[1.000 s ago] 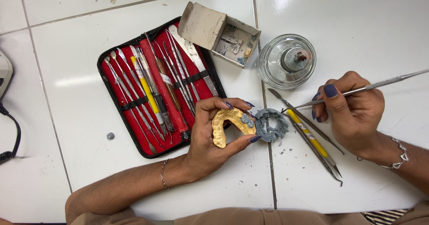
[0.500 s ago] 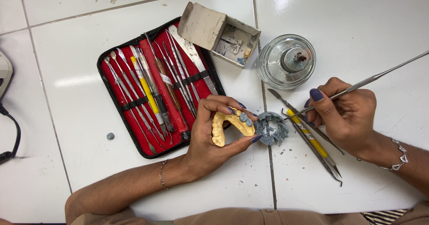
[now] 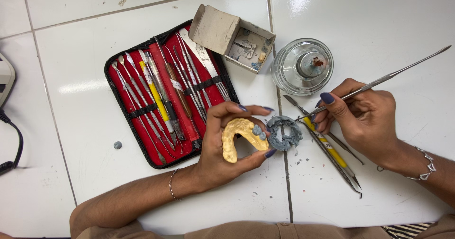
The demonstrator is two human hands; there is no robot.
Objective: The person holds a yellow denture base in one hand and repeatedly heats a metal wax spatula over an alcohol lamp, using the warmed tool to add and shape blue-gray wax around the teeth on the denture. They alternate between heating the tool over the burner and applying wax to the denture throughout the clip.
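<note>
The yellow dental cast [image 3: 239, 137] is pinched in the left hand [image 3: 222, 149] above the counter [image 3: 76, 106]. The metal pick [image 3: 379, 81], gripped by the right hand's [image 3: 365, 120] pressed fingers, has swung down from 3 o'clock; its tip now touches the grey wax ring [image 3: 283, 133], suggesting carving underway.

A yellow horseshoe-shaped dental cast [image 3: 239, 137] with grey wax teeth at one end is held tilted, touching a grey wax ring [image 3: 283, 133]. A slim metal carving tool [image 3: 379, 82] slants upward, its tip at that ring.
</note>
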